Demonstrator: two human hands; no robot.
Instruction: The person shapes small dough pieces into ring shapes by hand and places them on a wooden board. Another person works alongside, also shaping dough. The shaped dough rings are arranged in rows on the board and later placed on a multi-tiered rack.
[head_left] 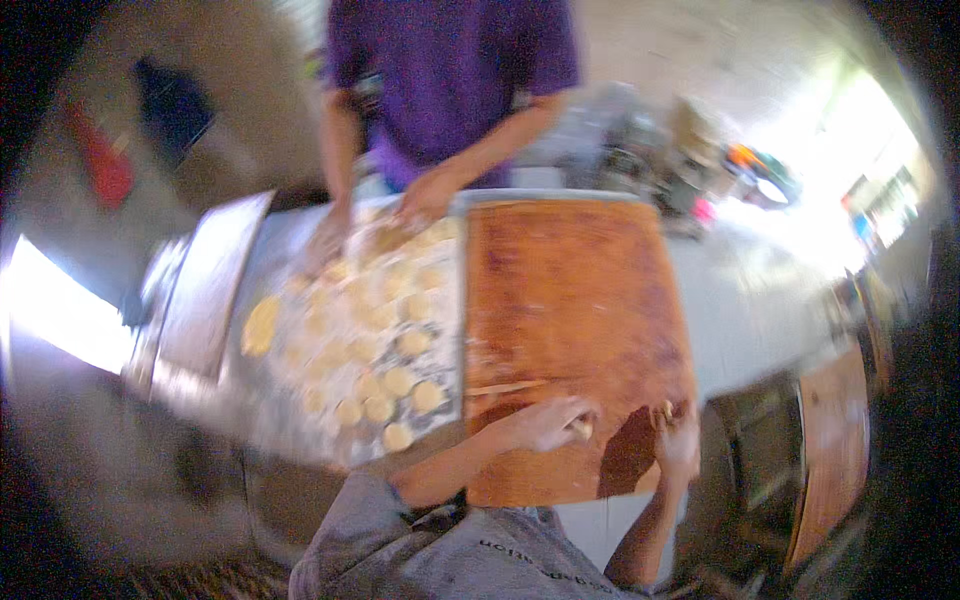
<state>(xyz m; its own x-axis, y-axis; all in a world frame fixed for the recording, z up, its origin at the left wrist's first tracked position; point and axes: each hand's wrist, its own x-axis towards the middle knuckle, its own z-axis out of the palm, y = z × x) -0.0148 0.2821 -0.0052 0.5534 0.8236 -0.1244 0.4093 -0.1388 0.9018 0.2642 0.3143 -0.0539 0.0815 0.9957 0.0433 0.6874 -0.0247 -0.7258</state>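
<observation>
Over the near part of an orange-brown wooden board [570,290], my left hand [545,422] is closed on a small pale piece of dough [581,429]. My right hand [677,440] is at the board's right edge, its fingers closed round another small pale piece of dough [668,409]. Blur hides the exact outline of both pieces. Left of my left hand, a thin pale stick or strip [508,388] lies across the board. Several flat round dough discs [398,381] are spread on the floured surface [330,410] to the left.
Across the table, a person in a purple shirt [450,90] has both hands [425,200] among the far discs. A larger flat dough piece [261,326] lies at the left, near a pale panel [213,285]. Blurred clutter [640,150] stands beyond the board; a brown wooden panel [830,450] is at right.
</observation>
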